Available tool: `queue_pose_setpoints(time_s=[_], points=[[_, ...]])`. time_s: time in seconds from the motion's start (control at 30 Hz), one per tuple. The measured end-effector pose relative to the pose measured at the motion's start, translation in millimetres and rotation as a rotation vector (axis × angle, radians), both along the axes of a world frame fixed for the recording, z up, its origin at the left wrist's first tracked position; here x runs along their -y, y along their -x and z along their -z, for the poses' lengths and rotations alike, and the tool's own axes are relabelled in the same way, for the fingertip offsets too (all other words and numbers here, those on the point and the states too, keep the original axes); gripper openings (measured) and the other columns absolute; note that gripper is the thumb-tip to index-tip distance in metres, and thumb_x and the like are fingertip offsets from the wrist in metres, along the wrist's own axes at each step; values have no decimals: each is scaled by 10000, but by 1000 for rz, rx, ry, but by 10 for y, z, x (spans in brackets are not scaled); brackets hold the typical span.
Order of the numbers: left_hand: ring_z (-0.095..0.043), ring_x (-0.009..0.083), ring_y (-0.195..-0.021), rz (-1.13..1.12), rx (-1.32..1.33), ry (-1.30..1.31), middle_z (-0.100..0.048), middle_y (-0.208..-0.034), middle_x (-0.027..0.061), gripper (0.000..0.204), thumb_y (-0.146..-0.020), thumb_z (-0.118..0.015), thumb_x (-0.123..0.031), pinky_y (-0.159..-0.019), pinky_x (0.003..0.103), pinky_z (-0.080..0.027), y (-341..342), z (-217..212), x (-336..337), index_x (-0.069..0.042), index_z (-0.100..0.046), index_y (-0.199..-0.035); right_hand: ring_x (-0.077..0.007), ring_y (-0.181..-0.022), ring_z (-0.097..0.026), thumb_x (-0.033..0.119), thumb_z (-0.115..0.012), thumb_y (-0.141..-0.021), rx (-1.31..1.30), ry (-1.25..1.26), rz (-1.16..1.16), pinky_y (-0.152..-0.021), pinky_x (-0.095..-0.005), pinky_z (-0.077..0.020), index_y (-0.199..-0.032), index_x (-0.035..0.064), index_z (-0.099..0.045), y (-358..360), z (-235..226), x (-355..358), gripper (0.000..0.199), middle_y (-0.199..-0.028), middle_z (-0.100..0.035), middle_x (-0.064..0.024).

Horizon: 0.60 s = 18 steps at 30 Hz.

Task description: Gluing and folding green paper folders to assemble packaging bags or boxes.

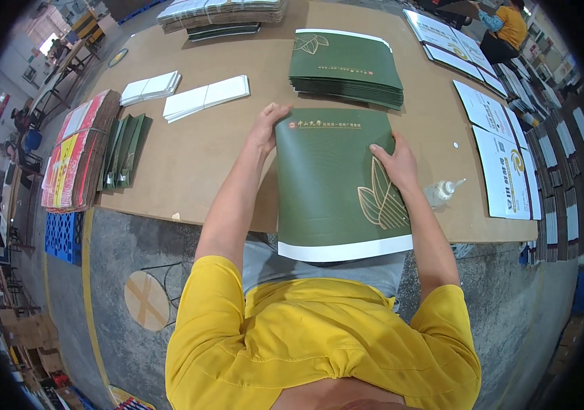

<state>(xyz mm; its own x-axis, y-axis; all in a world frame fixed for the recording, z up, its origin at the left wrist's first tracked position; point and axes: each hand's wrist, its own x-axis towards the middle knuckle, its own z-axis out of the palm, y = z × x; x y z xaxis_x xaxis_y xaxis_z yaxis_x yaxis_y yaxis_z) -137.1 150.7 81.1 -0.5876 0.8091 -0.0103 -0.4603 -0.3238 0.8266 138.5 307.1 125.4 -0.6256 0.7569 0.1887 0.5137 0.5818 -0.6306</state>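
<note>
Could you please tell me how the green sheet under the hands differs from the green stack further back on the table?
The green sheet is a single piece; the green stack is many layers. Left hand and right hand touch the sheet; the stack lies untouched. The sheet overhangs the table edge; the stack lies fully on it. Both are dark green with a gold leaf motif.

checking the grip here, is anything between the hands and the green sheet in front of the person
Nothing visible. The left hand rests on the far left corner of the green sheet and the right hand presses on its right edge, both in direct contact. The glue bottle lies apart, to the right.
</note>
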Motion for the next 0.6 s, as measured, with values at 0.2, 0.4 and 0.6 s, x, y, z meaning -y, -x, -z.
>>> queue_pose_setpoints(time_s=[0.2,0.4,0.6], points=[[-598,207,-850,-98,172,-68,-605,-1035,127,152,-807,-644,-17,-709,326,-541,206,539,221,-84,-510,-831,-402,-1146,-459,398,-678,-776,75,-29,-44,-967,-430,-400,-1289,-59,-394,255,-11,170,743,-1185,-495,-259],[-599,247,-962,-333,-62,-22,-593,-1091,156,302,-814,-614,18,-804,336,-523,333,832,449,-51,-540,-1099,-395,-1234,-381,411,-717,-732,270,178,-69,-1007,-453,-358,-1360,-26,-313,517,321,300,865,-1327,-386,-254],[-586,369,-994,-555,-1230,777,-585,-1098,232,419,-861,-626,-199,-826,415,-473,17,527,772,27,-505,-1193,-371,-1310,-275,433,-705,-735,378,-113,124,-1063,-509,-225,-1400,-4,-267,502,820,639,908,-1415,-299,-206]])
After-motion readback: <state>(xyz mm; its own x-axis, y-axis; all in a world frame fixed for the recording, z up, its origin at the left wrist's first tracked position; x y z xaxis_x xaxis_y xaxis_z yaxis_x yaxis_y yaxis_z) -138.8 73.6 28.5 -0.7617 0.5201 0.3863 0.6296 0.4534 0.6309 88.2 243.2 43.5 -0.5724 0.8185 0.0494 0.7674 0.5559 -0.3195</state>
